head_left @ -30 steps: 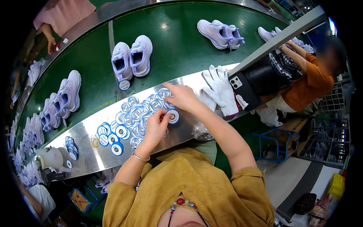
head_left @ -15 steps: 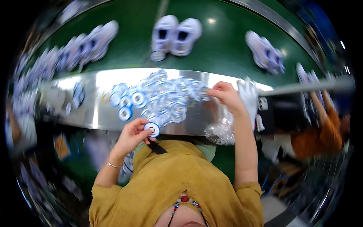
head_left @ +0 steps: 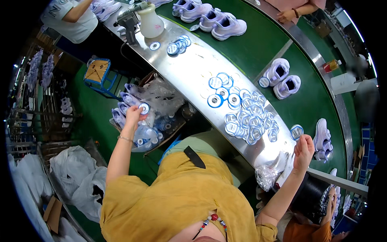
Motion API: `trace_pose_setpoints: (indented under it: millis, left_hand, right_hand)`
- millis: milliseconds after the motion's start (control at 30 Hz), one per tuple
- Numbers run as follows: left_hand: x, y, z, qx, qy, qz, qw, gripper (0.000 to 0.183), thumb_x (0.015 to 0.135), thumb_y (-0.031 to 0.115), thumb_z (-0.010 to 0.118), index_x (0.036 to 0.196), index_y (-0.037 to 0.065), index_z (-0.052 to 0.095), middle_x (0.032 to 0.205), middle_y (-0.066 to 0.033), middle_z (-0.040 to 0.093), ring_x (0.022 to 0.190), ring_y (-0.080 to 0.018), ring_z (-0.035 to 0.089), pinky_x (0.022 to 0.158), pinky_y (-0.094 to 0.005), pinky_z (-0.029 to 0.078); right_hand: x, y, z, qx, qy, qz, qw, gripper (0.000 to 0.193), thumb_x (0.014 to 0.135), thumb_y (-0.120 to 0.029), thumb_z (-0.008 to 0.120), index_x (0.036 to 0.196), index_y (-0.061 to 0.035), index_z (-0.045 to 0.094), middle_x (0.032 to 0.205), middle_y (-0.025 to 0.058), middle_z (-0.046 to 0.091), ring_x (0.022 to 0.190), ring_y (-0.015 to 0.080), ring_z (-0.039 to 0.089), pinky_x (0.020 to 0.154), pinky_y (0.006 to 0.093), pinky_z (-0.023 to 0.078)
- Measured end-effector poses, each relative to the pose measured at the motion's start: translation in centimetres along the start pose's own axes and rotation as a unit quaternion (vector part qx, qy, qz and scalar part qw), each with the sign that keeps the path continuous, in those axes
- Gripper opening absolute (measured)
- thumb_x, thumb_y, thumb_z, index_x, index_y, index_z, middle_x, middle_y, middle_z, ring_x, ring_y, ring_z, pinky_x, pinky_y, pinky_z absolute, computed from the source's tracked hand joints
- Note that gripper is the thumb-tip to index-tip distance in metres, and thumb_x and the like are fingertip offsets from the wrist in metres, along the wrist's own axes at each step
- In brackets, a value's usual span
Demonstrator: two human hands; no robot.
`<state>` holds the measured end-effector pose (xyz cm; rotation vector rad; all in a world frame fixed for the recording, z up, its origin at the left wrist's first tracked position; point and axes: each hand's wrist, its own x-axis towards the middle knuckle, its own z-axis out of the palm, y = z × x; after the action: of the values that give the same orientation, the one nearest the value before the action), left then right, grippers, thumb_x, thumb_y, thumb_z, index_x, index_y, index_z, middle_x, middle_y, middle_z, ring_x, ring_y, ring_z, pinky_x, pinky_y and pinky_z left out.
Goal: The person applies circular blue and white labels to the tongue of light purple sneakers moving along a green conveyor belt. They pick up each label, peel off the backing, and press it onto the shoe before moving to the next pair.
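Observation:
My left hand [head_left: 134,117] pinches a round blue-rimmed tag [head_left: 144,108]. It is held out to the left, over a box holding pale lilac shoes [head_left: 128,99] and plastic-wrapped tags [head_left: 146,135]. My right hand [head_left: 304,151] has its fingers closed at the lower edge of another round tag [head_left: 296,132], beside the green belt. Between my hands, a loose pile of round tags [head_left: 252,117] is spread on the metal ledge [head_left: 193,66]. On the belt, a pair of lilac shoes [head_left: 282,78] stands with a tag [head_left: 264,82] beside it.
A spray gun with a white cup [head_left: 151,24] stands at the ledge's far left, near a smaller tag stack [head_left: 179,45]. Crumpled clear plastic [head_left: 267,176] lies by my right forearm. A blue-framed stool [head_left: 97,74] stands on the left. Other people work around the belt.
The view has swung left. My left hand has moved away from the ledge to over the box, still with its tag. My right hand has left the pile's edge with a tag.

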<state>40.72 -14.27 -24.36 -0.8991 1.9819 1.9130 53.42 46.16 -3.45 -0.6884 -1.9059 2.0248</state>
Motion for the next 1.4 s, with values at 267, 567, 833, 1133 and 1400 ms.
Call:
trace_pose_setpoints:
  millis: [267, 567, 833, 1133, 1400]
  left_hand:
    - [17.8, 0.1, 1.2, -0.104, 0.082, -0.023, 0.991, 0.017, 0.085, 0.000, 0.059, 0.100, -0.006, 0.055, 0.086, -0.0159, 0.063, 0.063, -0.0269, 0.065, 0.051, -0.0343, 0.059]
    - [26.8, -4.3, 4.6, -0.178, 0.075, -0.093, 0.977, 0.027, 0.081, -0.005, 0.058, 0.107, -0.004, 0.053, 0.090, -0.0148, 0.061, 0.074, -0.0281, 0.066, 0.056, -0.0414, 0.058]
    - [33.0, -4.6, 8.3, -0.165, 0.008, 0.028, 0.986, 0.026, 0.082, 0.003, 0.061, 0.108, -0.001, 0.058, 0.085, -0.0106, 0.060, 0.069, -0.0232, 0.062, 0.059, -0.0368, 0.058]
    - [28.1, 0.6, 5.8, -0.178, 0.088, 0.023, 0.980, 0.014, 0.090, 0.014, 0.058, 0.091, 0.000, 0.060, 0.072, -0.0027, 0.059, 0.060, -0.0125, 0.055, 0.052, -0.0243, 0.045]
    - [0.1, 4.4, 7.1, -0.098, -0.014, 0.285, 0.953, 0.005, 0.092, 0.004, 0.056, 0.096, 0.000, 0.056, 0.082, -0.0037, 0.058, 0.070, -0.0090, 0.053, 0.060, -0.0204, 0.044]
  right_hand:
    - [-3.0, 0.0, 0.5, -0.112, 0.141, 0.000, 0.984, 0.011, 0.092, -0.012, 0.058, 0.082, -0.0084, 0.054, 0.056, -0.0099, 0.033, 0.044, -0.0013, 0.025, 0.038, 0.0179, 0.016]
    - [-4.1, -0.7, 2.9, -0.176, 0.216, 0.021, 0.960, 0.014, 0.093, -0.015, 0.059, 0.081, -0.0090, 0.054, 0.054, -0.0088, 0.032, 0.041, -0.0002, 0.023, 0.036, 0.0186, 0.016]
    - [-2.4, -1.6, 5.8, -0.216, 0.216, 0.020, 0.952, 0.016, 0.092, -0.014, 0.060, 0.079, -0.0092, 0.052, 0.054, -0.0087, 0.034, 0.041, -0.0005, 0.024, 0.035, 0.0184, 0.015]
    - [-3.9, -2.3, 9.8, -0.170, 0.179, 0.016, 0.969, 0.011, 0.092, -0.010, 0.059, 0.082, -0.0078, 0.054, 0.056, -0.0087, 0.035, 0.043, -0.0004, 0.025, 0.038, 0.0183, 0.016]
    - [-3.9, -1.1, 17.9, -0.199, 0.124, 0.059, 0.970, 0.011, 0.083, -0.013, 0.067, 0.077, -0.0080, 0.060, 0.061, -0.0064, 0.048, 0.048, 0.0017, 0.037, 0.043, 0.0188, 0.025]
